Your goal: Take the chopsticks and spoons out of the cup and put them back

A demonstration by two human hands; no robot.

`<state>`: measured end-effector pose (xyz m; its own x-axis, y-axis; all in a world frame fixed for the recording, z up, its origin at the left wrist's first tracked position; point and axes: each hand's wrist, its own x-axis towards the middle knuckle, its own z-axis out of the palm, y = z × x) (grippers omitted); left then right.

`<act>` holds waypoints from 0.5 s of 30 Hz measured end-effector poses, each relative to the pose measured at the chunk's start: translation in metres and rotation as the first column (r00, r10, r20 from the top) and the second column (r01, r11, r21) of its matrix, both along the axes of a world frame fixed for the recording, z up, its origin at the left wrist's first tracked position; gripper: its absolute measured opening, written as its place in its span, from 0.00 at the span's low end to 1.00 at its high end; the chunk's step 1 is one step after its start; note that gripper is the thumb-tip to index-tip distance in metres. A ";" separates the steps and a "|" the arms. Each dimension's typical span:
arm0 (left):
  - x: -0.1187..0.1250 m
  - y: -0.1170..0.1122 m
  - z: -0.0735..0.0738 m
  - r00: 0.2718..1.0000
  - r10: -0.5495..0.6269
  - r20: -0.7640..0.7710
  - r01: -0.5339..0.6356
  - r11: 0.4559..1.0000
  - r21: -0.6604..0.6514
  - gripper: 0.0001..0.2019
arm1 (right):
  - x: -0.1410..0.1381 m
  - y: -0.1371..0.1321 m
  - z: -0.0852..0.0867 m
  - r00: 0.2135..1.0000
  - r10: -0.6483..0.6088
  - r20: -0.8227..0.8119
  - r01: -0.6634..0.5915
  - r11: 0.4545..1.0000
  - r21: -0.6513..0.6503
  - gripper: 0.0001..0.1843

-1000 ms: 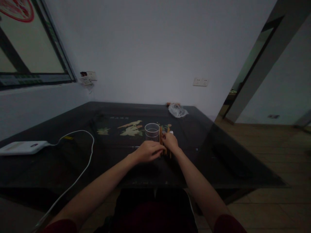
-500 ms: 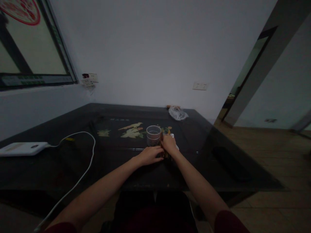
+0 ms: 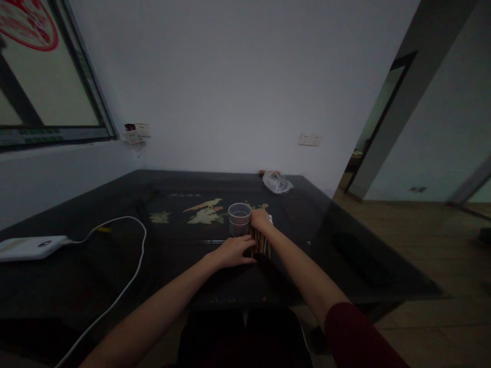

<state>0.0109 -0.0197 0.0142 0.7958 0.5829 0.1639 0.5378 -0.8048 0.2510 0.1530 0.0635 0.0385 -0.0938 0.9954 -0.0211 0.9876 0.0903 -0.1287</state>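
Several thin brown sticks (image 3: 261, 245), which look like chopsticks, lie side by side on the dark table. My right hand (image 3: 261, 220) reaches over their far end with its fingers bent in and closed; the fingertips are hidden. At the left of the sticks is my left hand (image 3: 233, 251), thumb and fingers apart, its fingertips touching the nearest ones. Just beyond it stands a clear plastic cup (image 3: 240, 220) with small holes low in its wall, upright and seemingly empty. A small white thing (image 3: 270, 219) shows partly behind my right wrist.
On the left, a white power bank (image 3: 32, 248) has a white cable (image 3: 142, 250) running over the table's front edge. A crumpled clear plastic bag (image 3: 276, 183) lies by the wall. One dark flat object (image 3: 362, 258) is at the right on the black table (image 3: 172, 281).
My right hand has shifted slightly up and left over the sticks, so more of them shows below it. My left thumb and fingers are wider apart. The whole view has shifted slightly.
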 end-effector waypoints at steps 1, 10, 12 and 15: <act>0.000 0.000 -0.001 1.000 -0.004 0.002 0.004 1.000 0.000 0.17 | -0.001 0.001 0.000 1.000 -0.009 0.008 0.009 1.000 0.003 0.19; 0.001 0.001 -0.002 1.000 0.006 0.019 -0.006 1.000 -0.014 0.12 | -0.001 0.007 0.002 0.999 0.002 0.048 -0.001 1.000 -0.023 0.18; 0.002 0.001 -0.001 1.000 0.014 0.008 -0.014 1.000 -0.012 0.12 | -0.002 0.009 0.001 0.999 0.003 0.043 -0.002 1.000 -0.021 0.18; 0.002 0.000 0.000 1.000 0.010 0.012 -0.010 1.000 -0.010 0.12 | -0.001 0.012 -0.002 1.000 0.010 0.024 -0.010 1.000 -0.021 0.17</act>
<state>0.0124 -0.0196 0.0138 0.7878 0.5927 0.1676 0.5430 -0.7968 0.2650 0.1519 0.0752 0.0362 -0.1028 0.9937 -0.0439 0.9895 0.0976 -0.1065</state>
